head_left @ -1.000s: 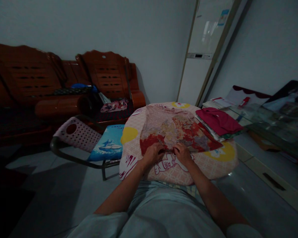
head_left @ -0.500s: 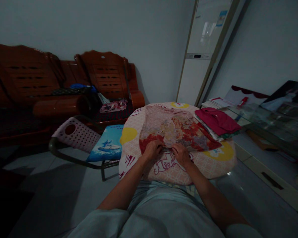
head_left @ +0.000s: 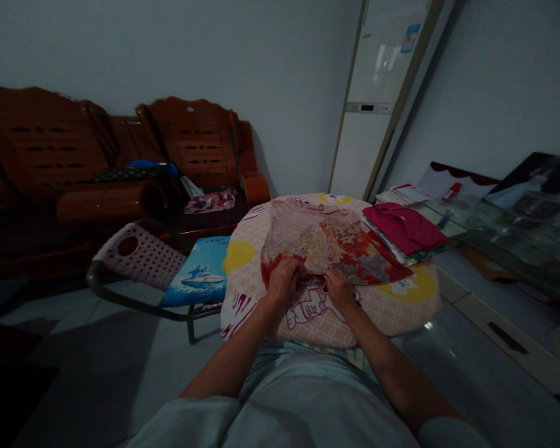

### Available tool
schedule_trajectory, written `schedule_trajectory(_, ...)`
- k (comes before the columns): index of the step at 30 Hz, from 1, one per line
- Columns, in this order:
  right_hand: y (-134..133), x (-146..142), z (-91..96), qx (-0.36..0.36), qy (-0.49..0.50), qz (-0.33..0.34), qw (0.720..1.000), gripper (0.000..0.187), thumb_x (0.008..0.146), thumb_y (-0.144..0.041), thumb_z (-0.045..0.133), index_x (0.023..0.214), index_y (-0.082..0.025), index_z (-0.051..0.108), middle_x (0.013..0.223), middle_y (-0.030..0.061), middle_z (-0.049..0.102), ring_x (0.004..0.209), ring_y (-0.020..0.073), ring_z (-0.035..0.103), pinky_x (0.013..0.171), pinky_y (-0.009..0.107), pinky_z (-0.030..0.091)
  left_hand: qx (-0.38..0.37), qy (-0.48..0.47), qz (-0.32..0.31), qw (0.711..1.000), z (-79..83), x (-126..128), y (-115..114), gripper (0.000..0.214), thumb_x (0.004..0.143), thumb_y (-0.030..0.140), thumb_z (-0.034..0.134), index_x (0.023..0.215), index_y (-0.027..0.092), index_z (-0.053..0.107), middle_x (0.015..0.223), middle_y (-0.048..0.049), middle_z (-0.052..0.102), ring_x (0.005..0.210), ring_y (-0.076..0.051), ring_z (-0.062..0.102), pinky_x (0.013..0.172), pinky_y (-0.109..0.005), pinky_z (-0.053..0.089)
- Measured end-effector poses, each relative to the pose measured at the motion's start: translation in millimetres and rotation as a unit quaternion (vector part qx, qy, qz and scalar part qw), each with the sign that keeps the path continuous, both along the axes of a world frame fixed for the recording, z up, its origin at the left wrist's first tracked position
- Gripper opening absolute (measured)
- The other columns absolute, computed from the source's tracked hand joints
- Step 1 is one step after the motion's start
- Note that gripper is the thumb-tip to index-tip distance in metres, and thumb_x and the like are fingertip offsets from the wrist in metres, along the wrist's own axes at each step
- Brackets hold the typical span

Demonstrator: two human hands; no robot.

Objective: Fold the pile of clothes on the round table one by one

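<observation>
A thin patterned shirt [head_left: 317,239] in pink, grey and rust red lies spread over a table with a pink and yellow cloth [head_left: 242,292]. My left hand [head_left: 284,277] is closed on the shirt's near edge, left of its middle. Close by on the right, my right hand [head_left: 340,287] pinches the same edge. A short stretch of hem runs between the two hands. The fingertips are partly hidden by the hands and the fabric.
Folded clothes with a magenta one [head_left: 406,227] on top sit at the table's right. A chair with a blue cushion [head_left: 198,270] stands at the left. Behind are wooden seats [head_left: 196,140] and a tall white air conditioner [head_left: 364,143]. A glass-topped cabinet [head_left: 499,236] is at right.
The view has shifted slightly. Both hands stay at the shirt's near edge, with the left fingers moved a little over the fabric. The shirt lies almost as before.
</observation>
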State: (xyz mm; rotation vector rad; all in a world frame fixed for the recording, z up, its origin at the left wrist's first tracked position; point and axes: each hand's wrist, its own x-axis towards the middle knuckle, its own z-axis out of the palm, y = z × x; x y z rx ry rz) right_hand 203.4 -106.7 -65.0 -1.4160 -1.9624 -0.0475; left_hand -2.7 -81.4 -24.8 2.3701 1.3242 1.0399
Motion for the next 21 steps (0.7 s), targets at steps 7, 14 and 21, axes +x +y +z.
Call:
schedule_trajectory(7,9,0,-5.5,0.01,-0.012,-0.028,0.999,0.023,0.094,-0.019,0.046,0.089,-0.019,0.068,0.084,0.0076,0.068,0.082,0.0216,0.06,0.077,0.031,0.044,-0.045,0.076,0.153,0.984,-1.2,4,-7,0.024,0.089,0.01,0.042,0.102,0.018,0.061,0.105,-0.0092,0.062,0.098,-0.021,0.06,0.082,-0.029,0.047)
schedule_trajectory(14,10,1,-8.9,0.021,-0.005,-0.04,0.999,0.024,0.094,-0.016,0.045,0.09,-0.018,0.068,0.083,0.0085,0.068,0.082,0.0222,0.059,0.075,0.031,0.043,-0.122,0.196,0.128,0.964,14.9,-39,-2,0.025,0.086,0.017,0.053,0.109,0.017,0.063,0.112,-0.0094,0.064,0.104,-0.022,0.06,0.085,-0.029,0.047)
schedule_trajectory(21,6,1,-6.1,0.012,-0.014,0.003,1.0,0.022,0.093,-0.018,0.047,0.089,-0.018,0.068,0.085,0.0085,0.069,0.083,0.0219,0.059,0.077,0.031,0.043,-0.136,0.29,0.115,0.94,22.6,-68,-13,0.051,0.08,0.003,0.048,0.129,0.018,0.055,0.125,-0.0118,0.061,0.112,-0.023,0.06,0.09,-0.032,0.049)
